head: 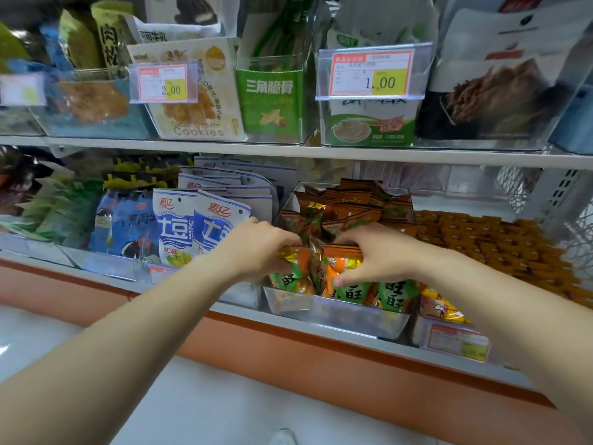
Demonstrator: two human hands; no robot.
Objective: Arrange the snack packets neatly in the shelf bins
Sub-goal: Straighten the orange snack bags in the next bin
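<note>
Gripping the orange-green snack packets (348,268) from both sides, left hand (256,248) and right hand (377,255) may spill loose ones over the clear bin (340,316) front.

Orange-and-green snack packets (348,292) are crowding a clear bin (353,319).
With my left hand (256,248) and right hand (375,255) I am gripping the upright front ones; the rest are lying heaped behind.
</note>
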